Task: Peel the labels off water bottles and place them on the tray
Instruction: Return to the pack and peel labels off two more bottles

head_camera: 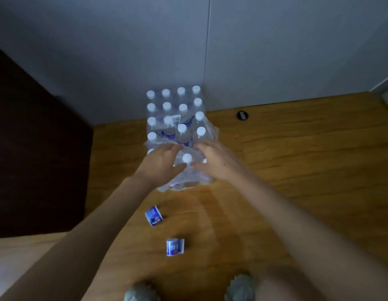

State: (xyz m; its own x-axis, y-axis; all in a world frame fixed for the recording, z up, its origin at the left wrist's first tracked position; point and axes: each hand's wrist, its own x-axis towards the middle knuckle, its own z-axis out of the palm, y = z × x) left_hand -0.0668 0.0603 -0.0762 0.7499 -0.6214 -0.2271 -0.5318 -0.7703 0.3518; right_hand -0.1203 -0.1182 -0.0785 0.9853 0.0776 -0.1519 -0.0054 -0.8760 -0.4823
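A shrink-wrapped pack of water bottles (175, 109) with white caps stands on the wooden floor against the wall, its near end torn open. At that end, one bottle's white cap (187, 158) shows between my hands. My left hand (161, 162) lies on its left and my right hand (214, 159) on its right. Both have straight fingers reaching into the loose wrap, with the thumbs close to the bottle's neck. The view is blurred, so contact is unclear. Two peeled blue-and-white labels lie on the floor nearer to me, one label (153, 216) further off and another label (175, 247) closer.
A dark cabinet (36, 148) stands at the left. A grey wall (275, 51) runs behind the pack. A small black round fitting (242, 115) sits in the floor at the wall. My two feet in grey slippers (241, 287) are at the bottom edge.
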